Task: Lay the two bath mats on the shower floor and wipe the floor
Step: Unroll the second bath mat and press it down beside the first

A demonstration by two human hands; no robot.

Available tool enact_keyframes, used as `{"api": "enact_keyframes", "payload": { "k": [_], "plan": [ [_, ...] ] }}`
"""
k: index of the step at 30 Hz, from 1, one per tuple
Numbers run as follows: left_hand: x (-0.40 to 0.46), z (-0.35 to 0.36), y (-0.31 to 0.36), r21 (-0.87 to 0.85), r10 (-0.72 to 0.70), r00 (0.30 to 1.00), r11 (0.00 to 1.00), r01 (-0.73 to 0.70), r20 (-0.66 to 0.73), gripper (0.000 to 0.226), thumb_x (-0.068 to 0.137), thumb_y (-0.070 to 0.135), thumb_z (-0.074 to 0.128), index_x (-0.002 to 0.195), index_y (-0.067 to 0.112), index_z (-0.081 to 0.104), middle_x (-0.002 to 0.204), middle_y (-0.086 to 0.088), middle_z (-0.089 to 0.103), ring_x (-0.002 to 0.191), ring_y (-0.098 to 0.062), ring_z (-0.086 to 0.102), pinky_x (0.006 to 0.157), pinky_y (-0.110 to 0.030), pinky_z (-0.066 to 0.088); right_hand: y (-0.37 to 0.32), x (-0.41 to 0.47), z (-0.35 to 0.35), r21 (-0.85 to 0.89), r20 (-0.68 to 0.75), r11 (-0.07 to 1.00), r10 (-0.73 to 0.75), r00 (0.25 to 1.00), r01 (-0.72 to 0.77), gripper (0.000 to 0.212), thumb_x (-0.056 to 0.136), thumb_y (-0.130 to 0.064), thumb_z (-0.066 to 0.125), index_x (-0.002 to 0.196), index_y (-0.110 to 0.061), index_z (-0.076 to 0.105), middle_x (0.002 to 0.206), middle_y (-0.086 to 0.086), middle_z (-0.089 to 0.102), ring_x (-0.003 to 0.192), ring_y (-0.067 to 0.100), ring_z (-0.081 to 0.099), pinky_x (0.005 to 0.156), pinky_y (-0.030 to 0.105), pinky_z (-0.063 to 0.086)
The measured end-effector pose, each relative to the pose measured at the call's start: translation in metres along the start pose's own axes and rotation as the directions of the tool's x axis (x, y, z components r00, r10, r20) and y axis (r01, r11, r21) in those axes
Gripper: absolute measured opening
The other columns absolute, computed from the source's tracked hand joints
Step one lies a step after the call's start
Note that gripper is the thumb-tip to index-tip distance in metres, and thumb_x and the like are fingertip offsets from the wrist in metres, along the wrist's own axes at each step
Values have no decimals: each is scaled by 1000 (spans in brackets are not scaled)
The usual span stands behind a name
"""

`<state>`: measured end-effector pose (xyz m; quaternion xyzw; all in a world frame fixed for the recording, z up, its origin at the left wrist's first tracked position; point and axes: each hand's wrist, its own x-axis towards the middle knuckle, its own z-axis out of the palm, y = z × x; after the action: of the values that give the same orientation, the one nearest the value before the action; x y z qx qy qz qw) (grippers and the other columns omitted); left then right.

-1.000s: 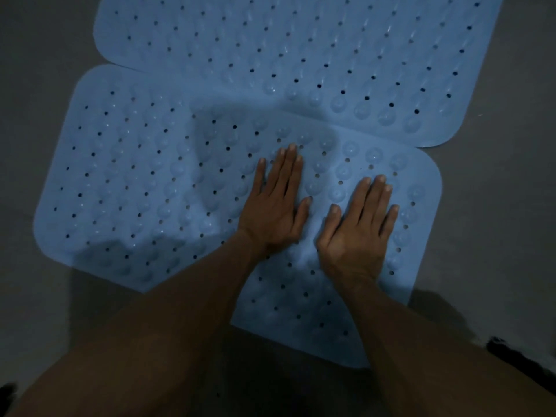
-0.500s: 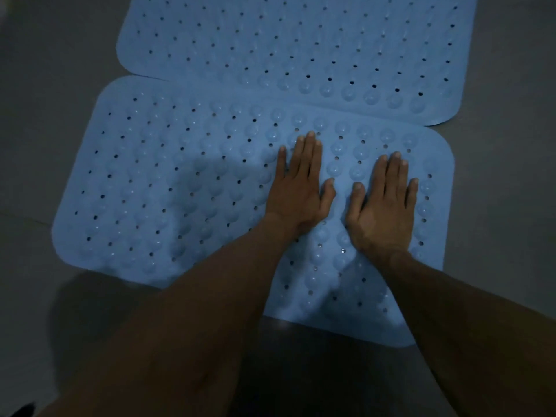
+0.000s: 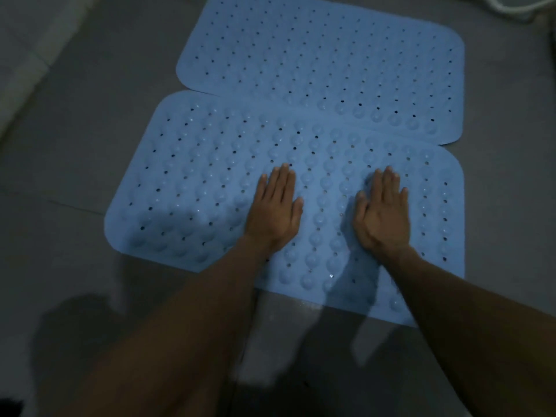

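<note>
Two light-blue bath mats with small holes and round bumps lie flat on the grey shower floor [image 3: 75,152]. The near mat [image 3: 192,182] overlaps the lower edge of the far mat [image 3: 325,55]. My left hand [image 3: 275,210] presses palm-down on the middle of the near mat, fingers straight and together. My right hand [image 3: 382,212] presses flat on the same mat, a hand's width to the right. Both forearms reach in from the bottom of the head view and hide part of the near mat's front edge.
A pale raised edge [image 3: 36,52] runs along the top left of the floor. A light curved object [image 3: 511,3] shows at the top right corner. A tile joint [image 3: 69,204] crosses the floor left of the near mat.
My hands have slid apart on the near mat, the left going leftward and the right going rightward. The view has shifted so both mats sit further right.
</note>
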<state>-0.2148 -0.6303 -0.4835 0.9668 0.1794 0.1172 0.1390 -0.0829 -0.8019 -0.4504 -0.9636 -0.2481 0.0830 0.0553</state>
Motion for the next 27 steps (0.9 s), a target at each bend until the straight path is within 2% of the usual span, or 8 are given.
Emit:
{"api": "enact_keyframes", "payload": {
  "k": [4, 7, 10, 14, 17, 21, 27],
  "plan": [
    [-32, -11, -29, 26, 3, 1000, 1000, -3, 14, 54, 102, 30, 34, 142, -7, 39, 150, -23, 35, 143, -34, 30, 115, -53, 25, -78, -33, 19, 100, 8, 985, -140, 990, 139, 64, 105, -42, 15, 158, -9, 2, 165, 12, -2, 153, 22, -5, 124, 40, -4],
    [-40, -14, -36, 19, -3, 997, 1000, 1, 72, 56, 104, 32, 23, 144, -5, 35, 153, -22, 30, 145, -32, 26, 115, -53, 25, -116, -49, 39, 125, 29, 979, -165, 986, 160, 65, 103, -43, 14, 159, -11, 4, 166, 8, -2, 153, 18, -6, 124, 40, -5],
    [-40, -14, -37, 32, -22, 993, 999, 18, 119, 58, 104, 33, 15, 149, -3, 24, 158, -19, 20, 148, -28, 15, 118, -50, 19, -117, -52, 53, 90, 27, 986, -143, 989, 140, 63, 105, -44, 16, 159, -14, 2, 166, 5, -6, 152, 16, -10, 124, 39, -5],
    [-39, -18, -34, 118, -117, 981, 988, 99, 155, 61, 102, 34, 5, 152, 0, 8, 161, -18, 2, 150, -28, -1, 120, -50, 9, -110, -51, 56, 77, -14, 982, -172, 985, 172, 62, 106, -42, 20, 159, -16, 4, 166, 2, -4, 152, 13, -9, 125, 38, -1],
    [-37, -20, -32, 142, -160, 972, 980, 136, 174, 62, 101, 36, 3, 152, 1, 1, 161, -18, -6, 149, -29, -9, 118, -51, 8, -112, -54, 58, 67, -23, 990, -124, 992, 126, 62, 105, -42, 22, 159, -16, 4, 166, 2, -3, 152, 12, -8, 125, 40, 1],
    [-35, -20, -31, 128, -154, 965, 983, 129, 213, 63, 100, 38, 5, 153, 5, -2, 160, -18, -9, 148, -30, -11, 118, -53, 7, -113, -59, 61, 85, -55, 995, -42, 998, 47, 63, 105, -42, 24, 159, -16, 6, 166, 1, 1, 153, 12, -6, 125, 44, 4],
    [-33, -23, -29, 124, -130, 954, 987, 99, 270, 63, 98, 35, 3, 154, 6, 6, 161, -18, -5, 149, -32, -9, 118, -55, 8, -110, -57, 59, 129, -88, 990, -48, 995, 60, 59, 102, -31, 30, 157, -13, 21, 165, 4, 14, 153, 13, 5, 124, 46, 9]
  ]
}}
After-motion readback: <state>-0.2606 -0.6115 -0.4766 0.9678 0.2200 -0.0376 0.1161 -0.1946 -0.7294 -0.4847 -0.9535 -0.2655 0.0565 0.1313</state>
